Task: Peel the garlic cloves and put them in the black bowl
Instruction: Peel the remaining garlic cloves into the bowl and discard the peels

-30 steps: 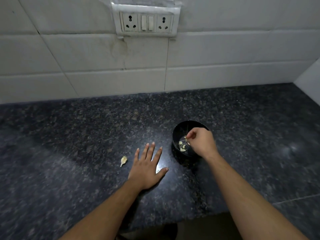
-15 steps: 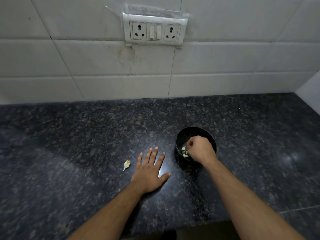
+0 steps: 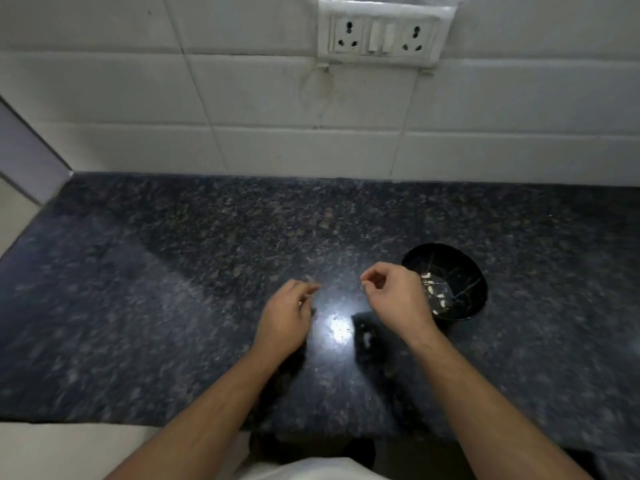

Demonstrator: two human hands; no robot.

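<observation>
The black bowl (image 3: 475,271) stands on the dark granite counter (image 3: 173,306), to the right of both hands, and several peeled garlic cloves (image 3: 437,296) lie inside it. My right hand (image 3: 396,297) hovers just left of the bowl, its fingers curled and thumb and forefinger pressed together with nothing visible between them. My left hand (image 3: 285,318) is over the counter's middle with its fingers curled in. A small pale bit of a garlic clove (image 3: 300,302) shows between its fingers. The view is motion-blurred.
A white tiled wall with a socket panel (image 3: 381,32) backs the counter. The counter ends at the left (image 3: 31,230), and its front edge (image 3: 104,422) is near me. A bright reflection (image 3: 337,327) lies between the hands.
My right hand has come out of the bowl and moved left. My left hand has lifted from flat on the counter and curled up. The loose clove beside it is gone from the counter. The view shifted left.
</observation>
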